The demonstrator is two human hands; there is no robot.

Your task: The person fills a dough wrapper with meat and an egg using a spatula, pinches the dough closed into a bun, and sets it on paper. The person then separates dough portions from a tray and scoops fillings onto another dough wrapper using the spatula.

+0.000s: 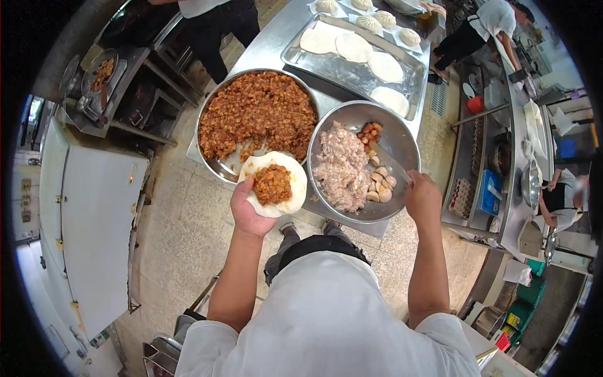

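Observation:
On my left hand [250, 212] lies a round white dough wrapper [294, 182] with a mound of reddish-brown filling [272, 184] at its middle. Behind it stands a large steel bowl [221, 171] of the same chunky filling. My right hand [422, 196] is closed at the right rim of a second steel bowl [405, 147], around the handle of a utensil whose blade reaches inside. That bowl holds pale minced meat [339, 166], reddish chunks [370, 133] and several light round pieces [379, 184].
A metal tray [295, 55] with several dough rounds lies behind the bowls. Pleated buns [369, 24] on paper squares sit beyond it. Co-workers stand at the back left, the back right and the far right [559, 201]. A white cabinet [94, 232] is at left.

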